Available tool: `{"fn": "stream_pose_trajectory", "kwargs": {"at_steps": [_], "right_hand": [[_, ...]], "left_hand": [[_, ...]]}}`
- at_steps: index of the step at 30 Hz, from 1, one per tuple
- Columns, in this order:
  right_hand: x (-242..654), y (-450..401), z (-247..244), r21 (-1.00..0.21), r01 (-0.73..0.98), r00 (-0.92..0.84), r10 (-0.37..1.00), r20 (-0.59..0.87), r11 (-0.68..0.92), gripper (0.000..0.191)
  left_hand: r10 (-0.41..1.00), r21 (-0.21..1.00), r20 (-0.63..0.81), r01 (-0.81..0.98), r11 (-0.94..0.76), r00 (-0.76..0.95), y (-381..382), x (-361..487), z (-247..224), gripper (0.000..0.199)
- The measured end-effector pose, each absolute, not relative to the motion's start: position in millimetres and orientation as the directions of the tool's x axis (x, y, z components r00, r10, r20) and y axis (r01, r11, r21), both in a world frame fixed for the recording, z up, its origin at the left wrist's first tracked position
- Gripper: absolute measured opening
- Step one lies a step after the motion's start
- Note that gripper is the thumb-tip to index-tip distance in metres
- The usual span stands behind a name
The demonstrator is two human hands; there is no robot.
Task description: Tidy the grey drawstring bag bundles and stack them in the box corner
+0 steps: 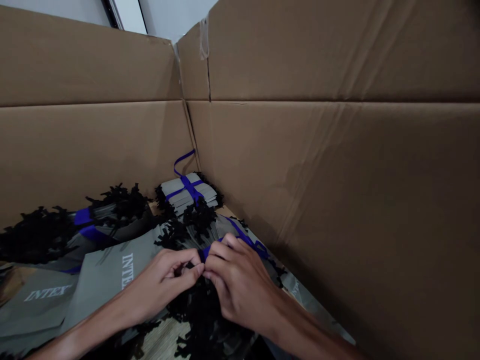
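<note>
A packing area: tall corrugated cardboard walls (300,165), grey INTEX packets (174,192) tied with blue ribbon (191,186), black paper fringe (122,204).

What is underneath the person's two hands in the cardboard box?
Beneath the left hand lies a grey INTEX-printed sheet; beneath the right hand, black shredded filler. The fingers hide the part of the blue ribbon they pinch.

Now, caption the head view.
Left hand and right hand pinch blue ribbon over black fringe beside grey INTEX sheets in a cardboard box.
</note>
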State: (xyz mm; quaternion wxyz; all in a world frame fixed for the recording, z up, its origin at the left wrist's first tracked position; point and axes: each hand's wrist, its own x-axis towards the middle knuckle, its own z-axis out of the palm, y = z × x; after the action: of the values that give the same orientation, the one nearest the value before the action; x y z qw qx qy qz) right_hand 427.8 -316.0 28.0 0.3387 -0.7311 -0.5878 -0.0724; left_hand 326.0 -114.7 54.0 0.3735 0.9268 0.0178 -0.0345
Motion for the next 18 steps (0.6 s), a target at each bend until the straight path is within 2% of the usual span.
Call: {"fn": "stream_pose_trajectory", "kwargs": {"at_steps": [5,11,16,18], "right_hand": [[428.2,-317.0,26.5,-0.411,0.906,0.322,0.802,0.503,-0.106,0.015],[431.9,-320.1,23.7,-0.533,0.842,0.386,0.786,0.484,-0.086,0.013],[437.3,-324.5,27.1,-0.633,0.774,0.385,0.786,0.483,0.009,0.015],[437.7,-326.5,28.2,-0.653,0.758,0.393,0.786,0.478,0.018,0.016]], "left_hand": [[0.018,0.638,-0.056,0.050,-0.768,0.998,-114.3,332.3,55.5,0.047],[-0.021,0.613,-0.082,0.034,-0.790,0.996,-119.0,326.9,84.5,0.041],[0.037,0.568,0.035,0.011,-0.823,0.999,-117.6,283.9,90.2,0.043],[0.062,0.528,0.081,0.010,-0.849,0.995,-116.6,261.9,74.3,0.035]]}}
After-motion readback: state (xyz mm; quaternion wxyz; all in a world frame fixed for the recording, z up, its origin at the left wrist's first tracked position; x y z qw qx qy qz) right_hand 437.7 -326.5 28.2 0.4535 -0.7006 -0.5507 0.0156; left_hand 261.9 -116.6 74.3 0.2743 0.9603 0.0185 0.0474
